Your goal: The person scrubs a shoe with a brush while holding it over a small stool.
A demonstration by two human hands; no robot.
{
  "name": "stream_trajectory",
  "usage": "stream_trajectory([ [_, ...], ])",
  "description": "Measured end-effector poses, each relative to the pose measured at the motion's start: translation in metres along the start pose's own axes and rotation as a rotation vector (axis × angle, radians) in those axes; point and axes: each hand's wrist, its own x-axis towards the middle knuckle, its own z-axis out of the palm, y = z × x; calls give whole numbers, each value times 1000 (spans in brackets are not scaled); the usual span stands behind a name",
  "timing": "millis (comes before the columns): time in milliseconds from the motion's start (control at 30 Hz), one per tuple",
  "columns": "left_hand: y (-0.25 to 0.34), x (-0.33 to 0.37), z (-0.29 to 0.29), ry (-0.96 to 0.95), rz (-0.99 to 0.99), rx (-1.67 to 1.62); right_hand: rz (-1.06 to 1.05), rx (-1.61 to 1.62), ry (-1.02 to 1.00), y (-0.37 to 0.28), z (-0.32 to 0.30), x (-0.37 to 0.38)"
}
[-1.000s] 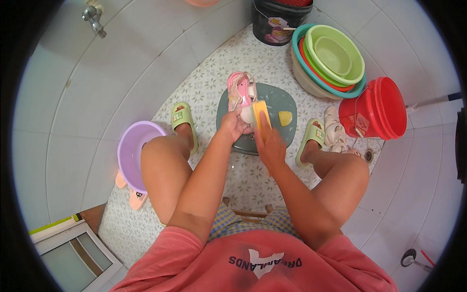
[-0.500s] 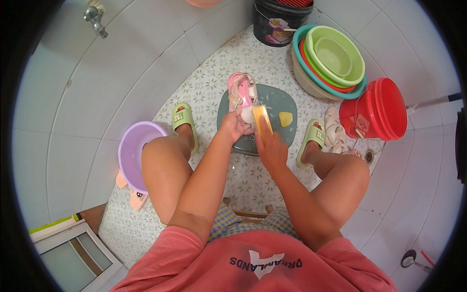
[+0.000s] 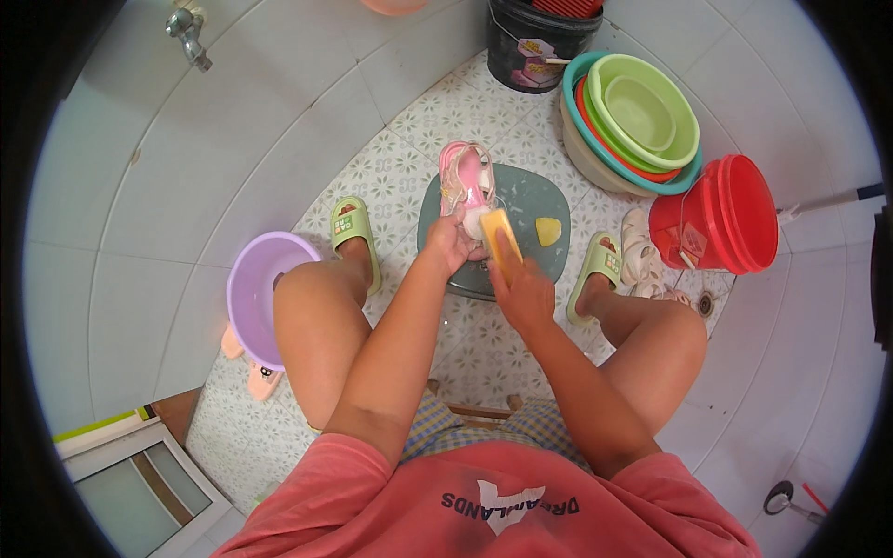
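Observation:
A pink and white sandal (image 3: 459, 172) is held over a dark green stool (image 3: 530, 191), its sole pointing away from me. My left hand (image 3: 450, 242) is closed around the near end of it. In my right hand (image 3: 523, 286) is a yellow-backed scrubbing brush (image 3: 499, 234), pressed against the near part of the sandal beside my left fingers. The brush's bristles are hidden from above. On the stool top, right of the brush, lies a yellow piece of soap (image 3: 548, 231). White specks and wet marks dot the stool.
A purple basin (image 3: 244, 279) stands left of my knee. At right are stacked basins (image 3: 688, 112), red buckets (image 3: 726, 219) and white sandals (image 3: 636, 244). A black bucket (image 3: 530, 51) is at the far wall, a tap (image 3: 189, 39) at upper left, a floor drain (image 3: 707, 304) at right.
The whole view has shifted slightly. Both hands stay at the sandal, with the brush still against its near part and only slightly moved.

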Motion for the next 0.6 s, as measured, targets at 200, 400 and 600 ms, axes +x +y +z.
stream_trajectory([
  [200, 0, 5, 0, 52, 4, -42, 6, -9, -8, -15, 14, 50],
  [400, 4, -14, 12, 27, -43, 29, 30, -19, -82, 3, 10, -12],
  [600, 1, -8, 11, 54, 24, 19, 22, 54, 20, -2, -1, 28],
])
